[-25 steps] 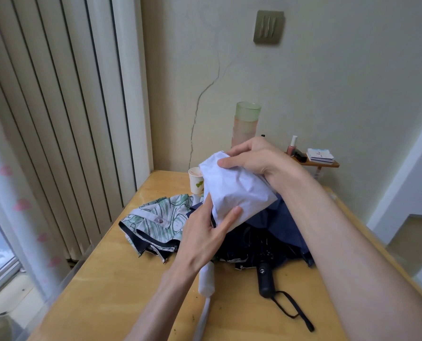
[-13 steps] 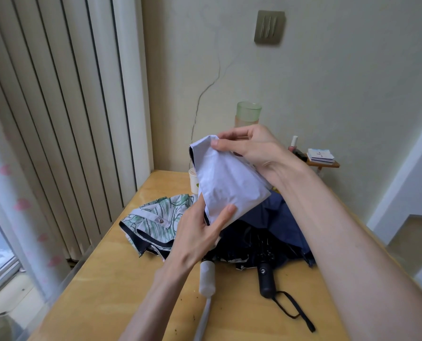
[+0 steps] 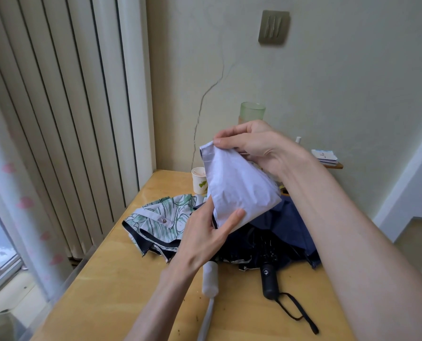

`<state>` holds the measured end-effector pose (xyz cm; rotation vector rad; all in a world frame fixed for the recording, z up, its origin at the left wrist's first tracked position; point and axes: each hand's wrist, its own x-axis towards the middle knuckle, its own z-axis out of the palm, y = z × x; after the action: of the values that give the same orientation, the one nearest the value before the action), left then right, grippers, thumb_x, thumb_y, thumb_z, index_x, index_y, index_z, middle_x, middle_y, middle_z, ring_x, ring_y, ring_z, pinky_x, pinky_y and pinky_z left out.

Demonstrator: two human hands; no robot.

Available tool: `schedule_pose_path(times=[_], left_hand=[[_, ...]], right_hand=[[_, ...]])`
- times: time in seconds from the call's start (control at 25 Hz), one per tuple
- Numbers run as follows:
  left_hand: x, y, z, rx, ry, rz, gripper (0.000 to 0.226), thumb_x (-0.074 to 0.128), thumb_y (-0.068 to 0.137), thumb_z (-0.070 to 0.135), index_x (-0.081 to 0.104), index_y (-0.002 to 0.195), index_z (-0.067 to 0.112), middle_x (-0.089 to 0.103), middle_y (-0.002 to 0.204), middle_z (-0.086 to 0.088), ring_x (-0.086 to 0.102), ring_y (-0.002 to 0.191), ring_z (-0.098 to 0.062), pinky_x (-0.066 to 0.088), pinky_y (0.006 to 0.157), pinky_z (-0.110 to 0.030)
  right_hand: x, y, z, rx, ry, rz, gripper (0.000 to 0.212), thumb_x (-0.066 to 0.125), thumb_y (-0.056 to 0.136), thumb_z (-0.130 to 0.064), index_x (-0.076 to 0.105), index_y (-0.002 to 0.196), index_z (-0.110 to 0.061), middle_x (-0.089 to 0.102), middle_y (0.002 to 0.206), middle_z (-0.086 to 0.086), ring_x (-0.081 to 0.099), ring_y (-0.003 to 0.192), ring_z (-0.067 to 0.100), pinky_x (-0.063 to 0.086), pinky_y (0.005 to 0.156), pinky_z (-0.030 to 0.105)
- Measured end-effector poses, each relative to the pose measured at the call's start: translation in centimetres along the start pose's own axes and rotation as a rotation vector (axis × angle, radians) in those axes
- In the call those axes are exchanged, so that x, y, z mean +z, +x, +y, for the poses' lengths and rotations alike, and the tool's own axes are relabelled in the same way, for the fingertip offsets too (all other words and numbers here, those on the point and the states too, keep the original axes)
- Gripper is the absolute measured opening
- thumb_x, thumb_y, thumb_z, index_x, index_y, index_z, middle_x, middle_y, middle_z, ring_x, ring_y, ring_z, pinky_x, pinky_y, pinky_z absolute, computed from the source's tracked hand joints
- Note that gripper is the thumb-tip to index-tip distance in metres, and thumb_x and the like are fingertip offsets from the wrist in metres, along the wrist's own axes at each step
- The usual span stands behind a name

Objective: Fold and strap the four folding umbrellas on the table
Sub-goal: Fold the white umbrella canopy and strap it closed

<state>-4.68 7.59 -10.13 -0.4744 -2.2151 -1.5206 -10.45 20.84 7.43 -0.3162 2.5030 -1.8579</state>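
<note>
Over the table (image 3: 111, 291), white umbrella (image 3: 239, 190) higher, left hand (image 3: 205, 239) below, right hand (image 3: 256, 143) atop

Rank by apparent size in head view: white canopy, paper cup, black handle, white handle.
1. white canopy.
2. black handle and white handle: alike, not ranked.
3. paper cup, farther off and partly hidden.

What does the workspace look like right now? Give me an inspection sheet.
Surface: wooden table, a few dark specks near the front.
Job's things: white umbrella held up, canopy loose; leaf-print umbrella and navy umbrella lie loose on the table; fourth not seen.
Clutter: paper cup, green tumbler by the wall.
Grippers: left hand grips the white umbrella low; right hand pinches its top edge.
Cables: nothing seen.
Surroundings: vertical blinds left; cracked wall behind.
</note>
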Motion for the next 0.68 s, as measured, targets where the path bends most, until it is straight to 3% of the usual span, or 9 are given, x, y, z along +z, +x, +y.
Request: schedule_pose_path(times=[0.12, 0.2, 0.28, 0.36, 0.44, 0.52, 0.6, 0.68], left_hand=[[0.0, 0.1, -0.1, -0.011, -0.028, -0.009, 0.04, 0.059, 0.091, 0.072, 0.063, 0.112, 0.038, 0.071, 0.098, 0.021, 0.068, 0.087, -0.006, 0.053, 0.073, -0.025], [-0.1, 0.2, -0.3, -0.014, -0.03, -0.011, 0.041, 0.06, 0.091, 0.073, 0.063, 0.116, 0.04, 0.073, 0.101, 0.019, 0.069, 0.09, -0.009, 0.057, 0.079, -0.037], [-0.3, 0.3, -0.5, -0.003, -0.001, -0.01, 0.04, 0.06, 0.09, 0.075, 0.061, 0.117, 0.045, 0.072, 0.1, 0.015, 0.068, 0.087, -0.012, 0.056, 0.077, -0.043], [-0.4, 0.3, -0.7, 0.008, 0.03, -0.018, 0.037, 0.06, 0.091, 0.075, 0.059, 0.116, 0.048, 0.072, 0.097, 0.013, 0.067, 0.084, -0.012, 0.056, 0.075, -0.043], [-0.4, 0.3, -0.7, 0.013, 0.044, -0.023, 0.036, 0.061, 0.091, 0.074, 0.059, 0.116, 0.048, 0.072, 0.096, 0.013, 0.067, 0.083, -0.012, 0.056, 0.074, -0.043], [-0.3, 0.2, -0.6, 0.014, 0.038, -0.026, 0.031, 0.061, 0.091, 0.074, 0.059, 0.111, 0.05, 0.071, 0.098, 0.019, 0.068, 0.086, -0.008, 0.056, 0.075, -0.037], [-0.2, 0.2, -0.3, 0.008, 0.02, -0.022, 0.026, 0.062, 0.092, 0.071, 0.059, 0.104, 0.048, 0.071, 0.097, 0.022, 0.068, 0.088, -0.006, 0.054, 0.074, -0.031], [-0.1, 0.1, -0.2, -0.021, -0.03, -0.026, 0.026, 0.064, 0.095, 0.065, 0.062, 0.107, 0.042, 0.072, 0.1, 0.023, 0.069, 0.091, -0.005, 0.055, 0.077, -0.031]], right_hand=[[-0.1, -0.1, 0.1, -0.071, 0.029, 0.018, 0.019, 0.092, 0.078, -0.009, 0.082, 0.093, -0.014, 0.077, 0.082, 0.003, 0.069, 0.07, 0.012, 0.057, 0.062, 0.02], [-0.2, -0.1, 0.1, -0.049, -0.11, -0.013, 0.031, 0.096, 0.075, -0.026, 0.082, 0.101, -0.017, 0.078, 0.083, 0.0, 0.074, 0.077, 0.014, 0.06, 0.066, 0.024], [0.0, 0.2, 0.1, -0.011, -0.321, -0.044, 0.046, 0.096, 0.072, -0.045, 0.083, 0.105, -0.015, 0.081, 0.093, 0.006, 0.078, 0.094, 0.023, 0.065, 0.084, 0.039], [0.3, 0.4, 0.2, -0.03, -0.346, -0.026, 0.036, 0.095, 0.076, -0.039, 0.084, 0.099, -0.013, 0.081, 0.099, 0.01, 0.078, 0.098, 0.024, 0.061, 0.092, 0.042], [0.5, 0.4, 0.2, -0.071, -0.21, -0.058, 0.014, 0.09, 0.083, -0.02, 0.084, 0.094, -0.014, 0.081, 0.097, 0.011, 0.077, 0.092, 0.024, 0.061, 0.09, 0.036], [0.8, 0.6, 0.5, -0.115, -0.106, -0.093, 0.006, 0.086, 0.086, -0.012, 0.084, 0.091, -0.015, 0.081, 0.098, 0.014, 0.078, 0.1, 0.028, 0.061, 0.099, 0.042], [1.0, 0.9, 0.8, -0.183, -0.145, -0.045, 0.009, 0.088, 0.087, -0.019, 0.085, 0.095, -0.014, 0.082, 0.095, 0.011, 0.078, 0.097, 0.023, 0.06, 0.101, 0.043], [1.2, 1.1, 0.8, -0.26, -0.265, -0.026, 0.019, 0.087, 0.088, -0.029, 0.085, 0.1, -0.015, 0.082, 0.09, 0.003, 0.075, 0.085, 0.009, 0.061, 0.092, 0.034]])
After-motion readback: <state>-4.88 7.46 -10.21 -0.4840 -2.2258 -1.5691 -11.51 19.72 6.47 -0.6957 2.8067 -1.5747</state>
